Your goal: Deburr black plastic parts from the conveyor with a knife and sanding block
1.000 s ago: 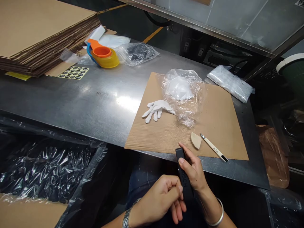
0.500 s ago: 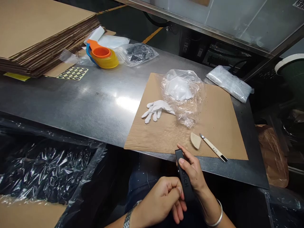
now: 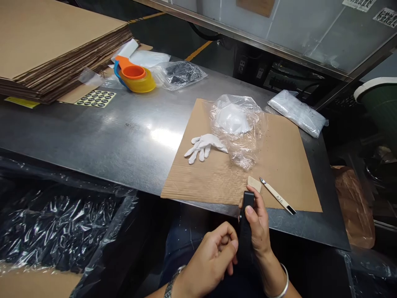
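Note:
My right hand (image 3: 260,227) is closed around a long black plastic part (image 3: 246,219), its thumb along one edge and fingers behind. The part stands nearly upright at the table's front edge, its narrow side toward me. Just left of it, my left hand (image 3: 215,256) is curled, thumb and forefinger pressed together; whether something small is between them is hidden. Beyond the part's top lies a beige wedge-shaped pad (image 3: 253,184), partly covered by my right fingers. To its right is a pale-handled knife (image 3: 277,195) marked A26, blade pointing away from me.
A cardboard sheet (image 3: 288,165) covers the table's right part, bearing a white glove (image 3: 206,147) and a clear plastic bag (image 3: 238,124). Orange and yellow tape rings (image 3: 139,85), a sticker sheet (image 3: 96,98) and stacked cardboard (image 3: 62,45) sit left. A plastic-lined box (image 3: 62,223) stands lower left.
The black part has turned, so its lettered face no longer shows, and has shifted slightly right with my right hand. My left fingers have curled in more.

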The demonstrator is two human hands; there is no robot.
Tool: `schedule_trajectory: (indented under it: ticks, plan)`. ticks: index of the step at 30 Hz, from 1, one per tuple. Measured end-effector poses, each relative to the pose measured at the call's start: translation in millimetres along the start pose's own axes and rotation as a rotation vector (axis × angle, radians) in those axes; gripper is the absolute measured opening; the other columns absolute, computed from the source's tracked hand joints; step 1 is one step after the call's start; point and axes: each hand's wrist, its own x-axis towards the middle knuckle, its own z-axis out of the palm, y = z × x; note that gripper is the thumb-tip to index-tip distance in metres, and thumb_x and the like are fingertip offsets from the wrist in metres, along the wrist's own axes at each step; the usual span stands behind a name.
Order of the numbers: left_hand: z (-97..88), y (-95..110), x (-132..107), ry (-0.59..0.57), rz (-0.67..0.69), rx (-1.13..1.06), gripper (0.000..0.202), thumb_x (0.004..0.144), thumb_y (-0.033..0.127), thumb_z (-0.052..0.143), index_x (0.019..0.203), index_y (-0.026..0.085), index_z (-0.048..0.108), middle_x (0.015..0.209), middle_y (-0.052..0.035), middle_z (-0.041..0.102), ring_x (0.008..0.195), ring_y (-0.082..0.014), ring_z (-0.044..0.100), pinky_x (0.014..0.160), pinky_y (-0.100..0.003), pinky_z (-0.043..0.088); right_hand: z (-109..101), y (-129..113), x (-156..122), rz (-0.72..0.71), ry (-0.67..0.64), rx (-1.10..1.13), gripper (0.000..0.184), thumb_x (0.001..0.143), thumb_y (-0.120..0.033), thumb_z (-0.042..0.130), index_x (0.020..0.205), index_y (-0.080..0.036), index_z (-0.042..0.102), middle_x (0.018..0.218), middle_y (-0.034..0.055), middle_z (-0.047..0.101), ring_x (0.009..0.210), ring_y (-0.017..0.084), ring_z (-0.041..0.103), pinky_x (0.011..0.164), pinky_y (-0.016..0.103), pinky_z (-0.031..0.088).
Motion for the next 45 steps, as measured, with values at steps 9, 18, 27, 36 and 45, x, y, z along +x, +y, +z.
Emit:
schedule_trajectory:
  ticks: [9, 18, 27, 36, 45]
  plan:
    - [-5.1, 5, 1, -0.05, -0.005, 0.068, 0.024, 0.086, 0.036, 0.042, 0.07, 0.019, 0.042, 0.056, 0.0015, 0.055, 0.042, -0.0067, 0.048, 0.036, -0.015, 0.03, -2, 2, 2, -0.051, -0.026, -0.103, 0.048, 0.079, -0.042, 0.053, 0.124, -0.025, 0.048, 0.114, 0.0036, 0.057, 0.103, 0.023, 0.052, 0.09, 0.037, 0.038]
    - [-11.2, 8, 0, -0.119, -0.021, 0.15, 0.025, 0.088, 0.036, 0.039, 0.071, 0.018, 0.045, 0.061, 0.0006, 0.058, 0.044, -0.0063, 0.049, 0.039, -0.016, 0.034, -2, -1, 2, -0.064, -0.06, -0.13, 0.045, 0.08, -0.041, 0.054, 0.122, -0.028, 0.048, 0.104, -0.0002, 0.058, 0.098, 0.018, 0.053, 0.086, 0.03, 0.038]
    - [-12.1, 8, 1, -0.126, -0.027, 0.162, 0.028, 0.088, 0.035, 0.038, 0.07, 0.017, 0.047, 0.056, 0.0013, 0.056, 0.04, -0.0062, 0.047, 0.039, -0.016, 0.037, -2, 0, 2, -0.039, -0.061, -0.191, 0.049, 0.078, -0.044, 0.054, 0.123, -0.025, 0.049, 0.114, 0.0048, 0.055, 0.105, 0.024, 0.049, 0.092, 0.04, 0.035]
    - [-10.8, 14, 1, -0.127, -0.028, 0.184, 0.027, 0.088, 0.031, 0.038, 0.068, 0.017, 0.048, 0.052, 0.0024, 0.055, 0.04, -0.0067, 0.049, 0.039, -0.016, 0.037, -3, 0, 0, -0.032, -0.064, -0.21, 0.049, 0.079, -0.044, 0.054, 0.124, -0.025, 0.049, 0.115, 0.0059, 0.055, 0.109, 0.026, 0.048, 0.095, 0.044, 0.034]
    - [-5.7, -1, -1, -0.052, -0.028, 0.227, 0.028, 0.089, 0.032, 0.034, 0.067, 0.018, 0.045, 0.052, 0.0008, 0.056, 0.041, -0.009, 0.051, 0.04, -0.018, 0.037, -1, 4, -2, -0.065, -0.052, -0.247, 0.048, 0.079, -0.041, 0.056, 0.124, -0.025, 0.05, 0.123, 0.0042, 0.055, 0.11, 0.024, 0.05, 0.095, 0.039, 0.035]
